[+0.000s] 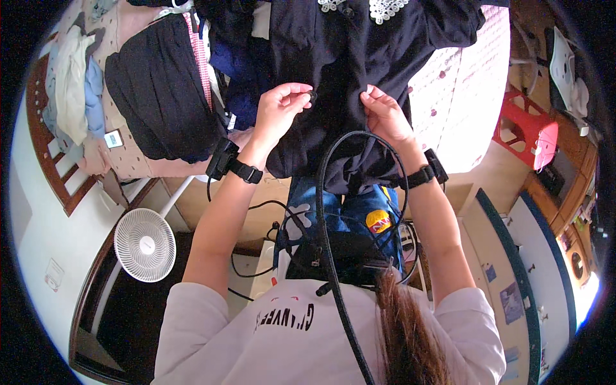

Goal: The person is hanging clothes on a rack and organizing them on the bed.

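Observation:
A black blouse [333,70] with a white lace collar [388,9] lies spread in front of me, its collar at the far end and its lower edge hanging over the bed's near side. My left hand [280,110] pinches its left front between thumb and fingers. At those fingertips shows a small dark round thing, perhaps a button [312,96]. Across the front, my right hand [387,117] is closed on the cloth, thumb against forefinger. A gap of black fabric separates the hands. Both wrists wear black straps with small boxes.
The bed has a pale quilt [452,96]. Left of the blouse lies folded black clothing [160,90]; beyond it are white and blue clothes [76,90]. A white fan [145,245] stands at lower left, a red stool [527,131] at right. A black cable [322,212] loops before me.

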Tool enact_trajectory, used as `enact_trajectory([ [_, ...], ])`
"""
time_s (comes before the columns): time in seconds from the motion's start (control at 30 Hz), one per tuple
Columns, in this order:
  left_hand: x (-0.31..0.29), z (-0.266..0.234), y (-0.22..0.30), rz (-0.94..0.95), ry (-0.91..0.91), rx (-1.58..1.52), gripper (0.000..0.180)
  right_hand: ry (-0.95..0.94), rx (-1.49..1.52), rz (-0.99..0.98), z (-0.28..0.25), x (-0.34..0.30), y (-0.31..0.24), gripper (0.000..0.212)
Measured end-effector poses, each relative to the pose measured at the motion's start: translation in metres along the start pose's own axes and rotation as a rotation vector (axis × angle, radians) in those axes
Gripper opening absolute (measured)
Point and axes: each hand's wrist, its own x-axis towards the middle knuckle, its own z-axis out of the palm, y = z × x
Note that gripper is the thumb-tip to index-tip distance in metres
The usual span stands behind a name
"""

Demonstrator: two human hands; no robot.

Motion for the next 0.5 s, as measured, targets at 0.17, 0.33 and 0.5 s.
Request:
enact_trajectory([
  [0.17,0.002,0.002,-0.007,0.08,0.003,0.032,0.03,-0.088,-0.127,-0.037,0.015,-0.001,0.005,0.022],
  [0.33,0.005,0.01,-0.016,-0.001,0.033,-0.023,0.037,-0.333,-0.922,-0.153,0.027,-0.005,0.046,0.037],
  [0.5,0.011,0.015,-0.033,0.031,0.027,0.01,0.037,-0.266,-1.129,-0.303,0.014,-0.012,0.083,0.034],
])
